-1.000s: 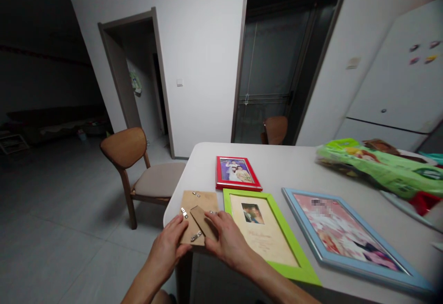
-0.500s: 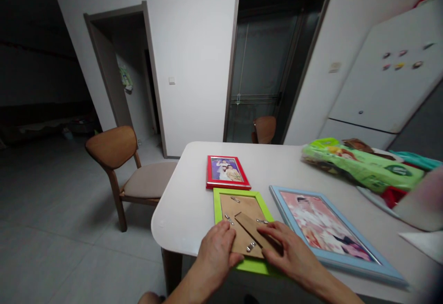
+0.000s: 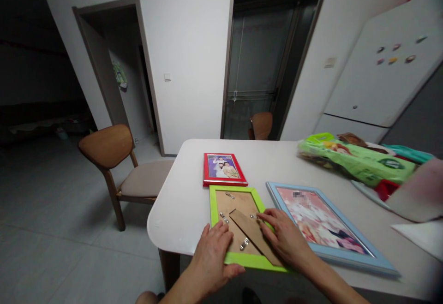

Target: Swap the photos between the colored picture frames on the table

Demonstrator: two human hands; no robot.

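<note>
A brown backing board [image 3: 238, 207] with metal clips and a fold-out stand lies inside the green picture frame [image 3: 213, 205] near the table's front edge. My left hand [image 3: 212, 253] rests on the board's lower left part and the frame's near rail, fingers stretched flat. My right hand [image 3: 285, 237] lies flat on the board's right side, by the stand, fingers spread. Neither hand grips anything.
A small red frame [image 3: 223, 169] with a photo lies behind the green one; a large blue frame [image 3: 325, 223] lies to its right. Green packets [image 3: 356, 161] sit at the back right of the white table [image 3: 180, 202]. A wooden chair [image 3: 121, 165] stands at the left.
The backing board was on the bare table left of the green frame a second ago; now it sits inside the green frame, covering its picture, and both hands press on it.
</note>
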